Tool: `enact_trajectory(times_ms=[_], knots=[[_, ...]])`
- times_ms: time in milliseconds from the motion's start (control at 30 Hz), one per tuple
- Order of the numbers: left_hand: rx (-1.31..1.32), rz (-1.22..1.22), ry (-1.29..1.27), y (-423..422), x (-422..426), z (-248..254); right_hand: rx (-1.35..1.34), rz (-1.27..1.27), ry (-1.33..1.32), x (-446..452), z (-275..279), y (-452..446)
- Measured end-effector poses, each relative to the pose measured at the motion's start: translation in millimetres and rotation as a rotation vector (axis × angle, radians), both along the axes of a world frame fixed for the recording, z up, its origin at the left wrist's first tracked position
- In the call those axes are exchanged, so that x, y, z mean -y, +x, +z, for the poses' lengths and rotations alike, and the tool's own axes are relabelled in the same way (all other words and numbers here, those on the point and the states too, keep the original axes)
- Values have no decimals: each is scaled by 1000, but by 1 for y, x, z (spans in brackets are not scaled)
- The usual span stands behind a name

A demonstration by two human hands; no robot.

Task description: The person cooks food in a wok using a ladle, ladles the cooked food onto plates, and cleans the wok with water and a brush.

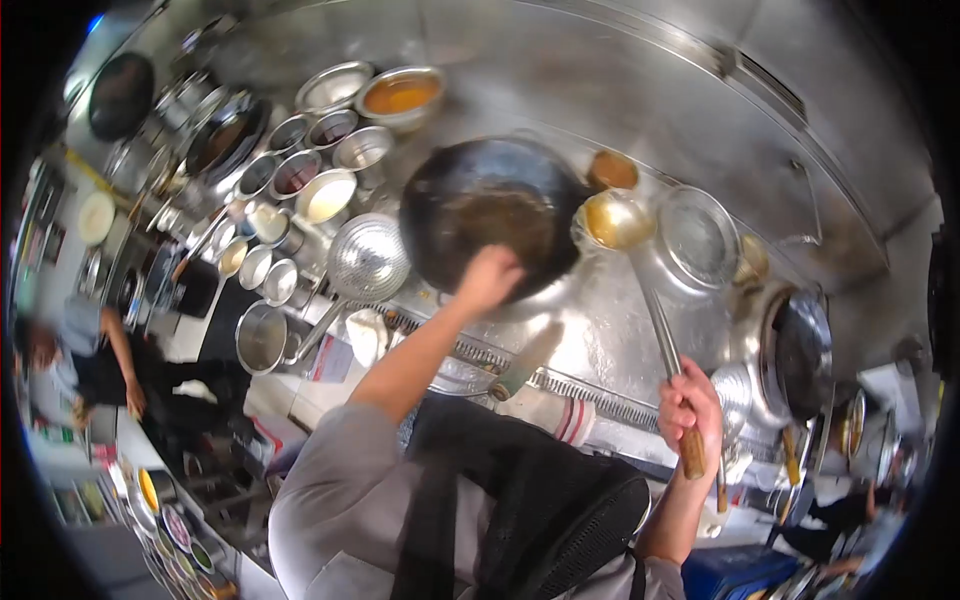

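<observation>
A large black wok sits in the middle of the steel cooktop. My left hand is over its near side, blurred, and its fingers are not clear. With my right hand I grip the wooden handle of a long metal ladle. The ladle's bowl holds yellow-orange liquid and is beside the wok's right rim. Behind it stands a small container of brown contents. A perforated metal strainer lies to the left of the wok.
Several metal pots of sauces and liquids stand at the back left. A round metal basin and another wok are to the right. A folded striped cloth lies at the front edge. A co-worker is at the far left.
</observation>
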State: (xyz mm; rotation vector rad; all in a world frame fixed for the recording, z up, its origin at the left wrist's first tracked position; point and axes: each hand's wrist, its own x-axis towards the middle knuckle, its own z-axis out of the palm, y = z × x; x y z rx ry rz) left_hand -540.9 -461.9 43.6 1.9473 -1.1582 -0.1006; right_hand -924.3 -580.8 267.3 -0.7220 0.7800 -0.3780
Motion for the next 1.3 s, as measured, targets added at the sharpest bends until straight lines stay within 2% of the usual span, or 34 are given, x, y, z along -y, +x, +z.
enact_trajectory(times_ms=[33,67,100,133,167,200,267,300,333,400,433,467,500,533,567,600,633,667,700,733,767,800,833,867,933,967,1067,1133,1200,1300], knots=[[-24,41,1,7,28,-4,-42,43,-65,-5,0,8],[-249,92,23,7,52,5,-85,88,-133,-7,-1,14],[-349,129,77,12,76,4,-119,115,-176,-5,-6,20],[-280,145,43,24,104,-15,-167,140,-252,-2,-12,26],[-324,42,170,42,124,-24,-213,162,-330,2,-20,31],[235,-101,471,44,125,-16,-257,180,-408,6,-30,33],[-294,125,144,42,111,1,-289,147,-610,28,-71,27],[-217,121,107,53,96,-4,-302,115,-713,41,-93,22],[-138,114,73,70,72,-11,-312,79,-814,54,-105,17],[-181,283,46,81,1,18,-552,121,-1037,87,-119,0],[6,358,19,92,-40,12,-635,90,-1174,110,-143,-10],[-118,490,31,104,-81,-2,-680,81,-1254,130,-157,-13],[-269,571,136,93,-134,24,-729,68,-1333,146,-166,-14],[-108,723,397,113,-181,-11,-748,72,-1352,164,-173,-17],[-33,790,252,120,-236,-46,-781,60,-1367,178,-176,-22],[-121,882,252,129,-283,-73,-803,64,-1357,193,-185,-25],[-113,872,304,101,-306,-39,-840,47,-1343,213,-202,-26],[-104,898,361,101,-327,-42,-929,56,-1334,239,-229,-29],[-94,924,418,101,-349,-49,-1012,55,-1456,247,-241,-27],[-100,877,200,98,-355,-57,-910,13,-1417,287,-287,-32],[-133,822,95,99,-356,-62,-639,-70,-1006,276,-267,-16],[-111,790,129,98,-344,-54,-424,-208,-630,245,-217,12],[-156,742,150,94,-324,-37,-356,-204,-492,231,-185,26],[-125,665,40,94,-307,-40,-277,-184,-359,221,-164,34],[-93,466,-24,103,-272,-50,-2,-307,-115,205,-146,41],[-114,403,-4,97,-248,-38,138,-358,10,197,-140,43],[-195,155,-13,61,-164,4,394,-258,104,160,-98,33],[-105,11,-134,44,-116,-3,433,-219,207,126,-68,31],[-367,-83,66,32,-81,12,466,-176,272,91,-41,36],[-285,-154,50,34,-28,-6,467,-148,363,46,-19,41]])
